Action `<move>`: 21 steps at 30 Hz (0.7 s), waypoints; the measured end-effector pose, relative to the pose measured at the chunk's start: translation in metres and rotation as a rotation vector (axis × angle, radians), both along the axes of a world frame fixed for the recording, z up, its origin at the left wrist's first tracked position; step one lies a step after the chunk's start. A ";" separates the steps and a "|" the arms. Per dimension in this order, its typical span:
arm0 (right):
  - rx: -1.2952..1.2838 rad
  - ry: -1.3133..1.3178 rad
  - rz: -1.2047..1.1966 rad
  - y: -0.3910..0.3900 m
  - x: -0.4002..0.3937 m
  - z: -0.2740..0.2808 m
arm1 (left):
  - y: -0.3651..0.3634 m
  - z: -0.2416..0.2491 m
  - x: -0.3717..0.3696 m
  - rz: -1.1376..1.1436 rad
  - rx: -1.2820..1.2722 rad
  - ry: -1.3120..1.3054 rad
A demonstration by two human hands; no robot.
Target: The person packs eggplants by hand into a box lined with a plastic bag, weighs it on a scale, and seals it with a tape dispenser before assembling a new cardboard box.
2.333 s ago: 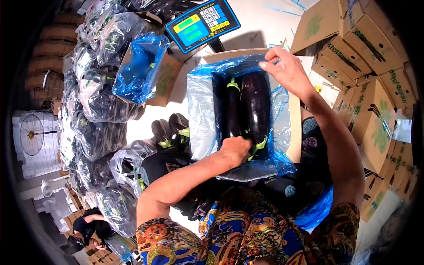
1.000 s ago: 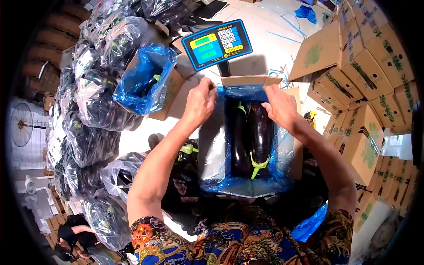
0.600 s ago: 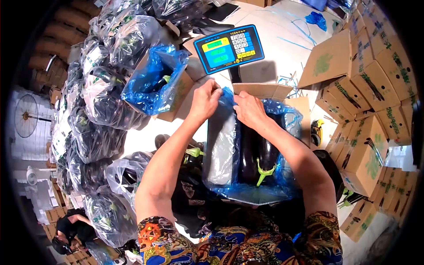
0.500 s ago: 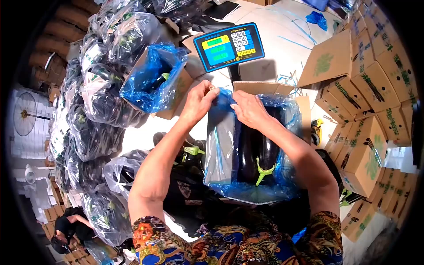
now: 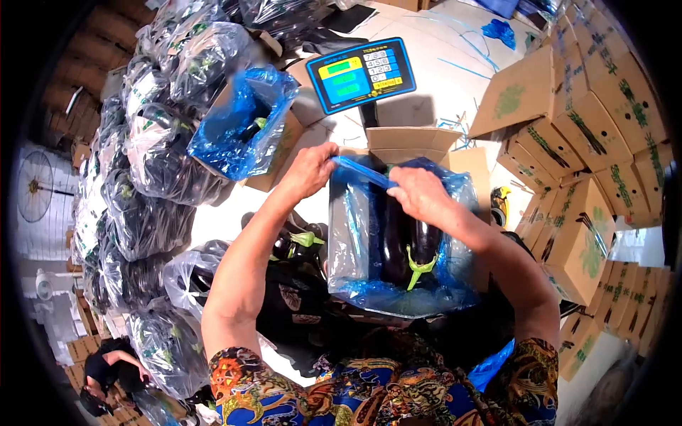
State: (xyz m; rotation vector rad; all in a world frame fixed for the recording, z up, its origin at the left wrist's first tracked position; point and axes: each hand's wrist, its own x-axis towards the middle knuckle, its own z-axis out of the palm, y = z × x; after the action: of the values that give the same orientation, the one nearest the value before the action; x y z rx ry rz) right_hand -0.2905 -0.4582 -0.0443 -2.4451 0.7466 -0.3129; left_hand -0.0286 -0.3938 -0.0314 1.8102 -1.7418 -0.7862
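A cardboard box lined with a blue plastic bag stands in front of me. Glossy dark eggplants lie inside, one with its green cap and stem towards me. My left hand pinches the bag's edge at the box's far left corner. Over the far side of the box, my right hand grips the same edge. Between the two hands the blue plastic is drawn into a tight band. Parts of the eggplants are hidden under my right hand and forearm.
Behind the box rises a scale display. Another blue-lined box holds an eggplant. Clear bags of eggplants are piled at left, loose eggplants lie nearer. Stacked cartons fill the right; a person bends at lower left.
My hands have moved apart, the right one rightwards and towards me, stretching the bag's edge between them. The far box flap shows more now. The whole view has shifted slightly.
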 end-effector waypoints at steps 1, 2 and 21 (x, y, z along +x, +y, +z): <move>-0.019 0.064 -0.051 -0.005 -0.006 0.002 | 0.004 0.009 -0.008 -0.060 0.023 -0.182; -0.076 0.166 -0.073 -0.010 -0.012 0.002 | 0.008 0.019 -0.017 -0.122 0.043 -0.362; -0.067 0.264 0.018 0.016 -0.035 -0.015 | 0.034 0.031 0.012 -0.329 0.675 0.298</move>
State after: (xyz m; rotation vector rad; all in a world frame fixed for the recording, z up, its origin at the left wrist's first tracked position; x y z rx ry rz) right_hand -0.3257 -0.4426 -0.0594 -2.5861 0.8352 -0.0067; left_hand -0.0171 -0.3595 -0.0003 1.6661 -1.7074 -1.8557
